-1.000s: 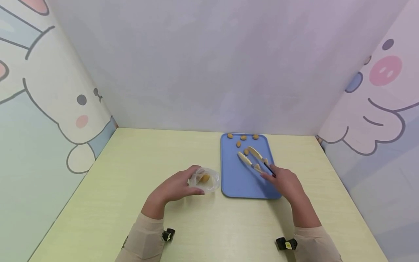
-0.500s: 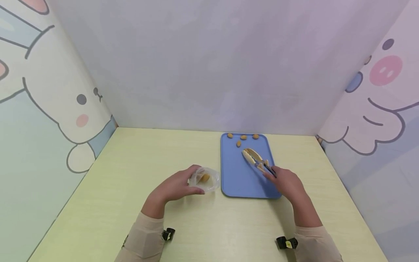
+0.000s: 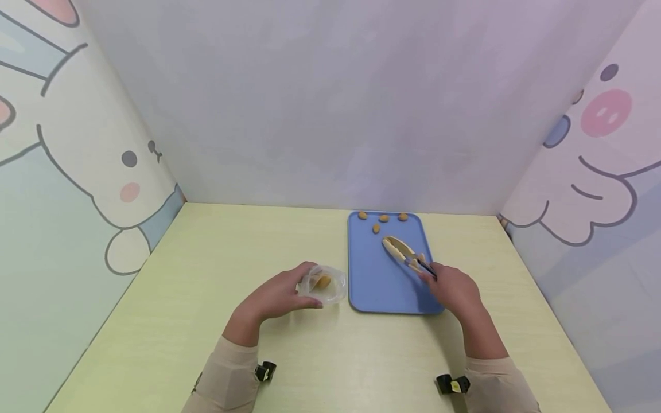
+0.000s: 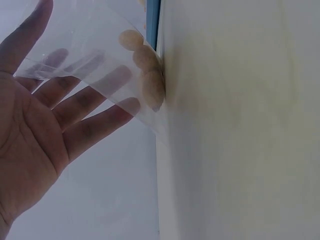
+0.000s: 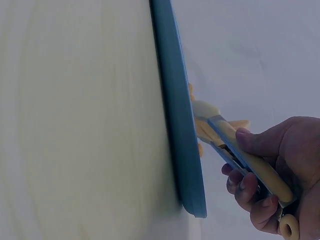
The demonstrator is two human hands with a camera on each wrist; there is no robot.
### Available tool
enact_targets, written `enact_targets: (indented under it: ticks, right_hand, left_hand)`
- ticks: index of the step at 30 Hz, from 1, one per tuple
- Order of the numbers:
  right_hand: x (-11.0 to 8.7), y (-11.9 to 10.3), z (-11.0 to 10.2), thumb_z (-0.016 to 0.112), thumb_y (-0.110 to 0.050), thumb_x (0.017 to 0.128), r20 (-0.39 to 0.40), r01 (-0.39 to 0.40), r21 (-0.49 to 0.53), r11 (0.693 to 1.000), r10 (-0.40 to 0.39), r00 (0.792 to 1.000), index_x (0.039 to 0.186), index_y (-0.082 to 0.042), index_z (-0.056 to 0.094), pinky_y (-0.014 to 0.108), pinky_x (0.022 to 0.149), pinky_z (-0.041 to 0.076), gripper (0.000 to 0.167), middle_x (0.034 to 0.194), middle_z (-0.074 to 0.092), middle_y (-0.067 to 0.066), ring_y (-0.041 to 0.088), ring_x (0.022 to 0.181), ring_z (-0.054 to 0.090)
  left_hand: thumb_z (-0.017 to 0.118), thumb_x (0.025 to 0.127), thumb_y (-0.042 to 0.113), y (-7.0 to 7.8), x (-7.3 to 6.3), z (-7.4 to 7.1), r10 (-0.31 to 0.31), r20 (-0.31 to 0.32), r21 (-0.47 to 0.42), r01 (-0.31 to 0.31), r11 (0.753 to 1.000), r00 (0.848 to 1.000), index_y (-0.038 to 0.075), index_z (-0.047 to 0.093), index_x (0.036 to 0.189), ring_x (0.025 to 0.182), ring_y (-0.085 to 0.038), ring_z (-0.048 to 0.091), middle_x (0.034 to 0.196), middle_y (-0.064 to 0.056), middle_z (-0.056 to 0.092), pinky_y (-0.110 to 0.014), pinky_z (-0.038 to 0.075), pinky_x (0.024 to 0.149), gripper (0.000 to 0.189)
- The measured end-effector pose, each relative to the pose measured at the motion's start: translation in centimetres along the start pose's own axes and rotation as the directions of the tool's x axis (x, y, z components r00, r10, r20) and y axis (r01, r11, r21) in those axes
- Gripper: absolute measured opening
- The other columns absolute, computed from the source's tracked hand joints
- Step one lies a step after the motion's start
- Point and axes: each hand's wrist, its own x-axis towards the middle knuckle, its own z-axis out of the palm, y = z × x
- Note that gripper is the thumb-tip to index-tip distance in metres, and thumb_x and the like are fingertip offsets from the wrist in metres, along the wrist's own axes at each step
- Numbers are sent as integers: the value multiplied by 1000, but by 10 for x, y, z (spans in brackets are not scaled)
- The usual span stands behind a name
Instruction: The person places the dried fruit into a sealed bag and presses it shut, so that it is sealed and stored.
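My left hand (image 3: 279,291) holds a clear plastic bag (image 3: 335,285) by its mouth, thumb and fingers round it. Inside lie small brown oval pieces (image 4: 147,58), nut-like, seen through the film in the left wrist view. With my right hand (image 3: 454,289) I grip a pair of tongs (image 3: 400,250), cream with metal parts, squeezed together low over the blue tray (image 3: 369,287). Their tips come together where one brown piece lay; it is hidden from view. Several more brown pieces (image 3: 384,218) lie near the tray's far edge.
The tray lies on a pale yellow table (image 3: 248,241), right of the bag. A plain wall (image 3: 330,115) rises behind the table. Side walls with cartoon animals (image 3: 129,189) stand left and right.
The tongs' arms have come together over one brown piece, which is no longer visible. My left hand and the bag have stayed in place.
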Motion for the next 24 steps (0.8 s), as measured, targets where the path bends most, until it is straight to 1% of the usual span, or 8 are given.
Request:
enact_targets:
  ticks: [3,6,9,11,13,17,21,24]
  right_hand:
    - [-1,-1,-3,50,-48,99,0,-29,1,1000,29,1000,123,-6,58,37,54,37,49,97,64,18,26,72,54]
    - [-2,-2,-5,51,-49,99,1,-49,5,999,49,999,137,-4,52,36,55,38,59,111,64,24,28,77,56]
    - [-3,-3,-6,51,-49,98,-9,-50,9,999,50,999,144,-5,47,34,56,37,63,119,62,26,27,78,56]
    - [-3,-2,-7,52,-50,98,-25,-38,16,999,39,999,145,-6,45,34,55,36,65,117,62,25,26,75,54]
    - [-4,-1,-8,53,-51,97,-51,-14,22,1000,15,999,145,-7,46,33,53,34,66,110,64,22,24,70,51]
    - [-6,0,-9,58,-46,96,-109,58,22,998,-55,993,144,-7,48,32,51,31,62,96,65,14,20,62,45]
    - [-6,3,-9,60,-42,95,-159,142,12,990,-138,978,142,-9,51,31,52,32,58,89,65,8,17,62,45]
    - [-7,4,-8,61,-43,95,-200,199,0,980,-195,960,141,-10,53,32,56,34,56,89,65,3,16,67,48]
  left_hand:
    - [78,78,52,1,0,0,-5,2,-2,5,1000,1000,29,44,136,95,-14,55,113,-2,62,-38,46,85,71]
    - [78,78,52,1,0,0,-7,2,-2,7,1000,1000,30,44,136,96,-15,55,113,-2,62,-38,46,85,71]
    - [78,78,51,1,0,0,-9,2,4,9,1000,1000,31,44,136,95,-14,55,113,-1,62,-38,46,85,70]
    - [78,78,51,1,0,1,-8,2,7,8,1000,1000,31,44,136,95,-14,55,112,-1,62,-38,46,85,70]
    - [78,78,51,0,0,1,-7,1,9,7,1000,1000,31,44,136,95,-14,55,112,-1,62,-38,46,85,70]
    - [78,78,51,1,0,1,-8,1,7,8,1000,1000,30,44,136,94,-14,55,111,-1,62,-38,46,84,70]
    - [78,78,52,2,-1,0,-9,2,11,9,1000,1000,29,44,136,94,-14,55,111,-2,62,-37,46,84,71]
    - [78,77,54,2,-1,0,-9,4,14,9,1000,1000,29,44,136,94,-14,55,111,-2,62,-37,46,84,72]
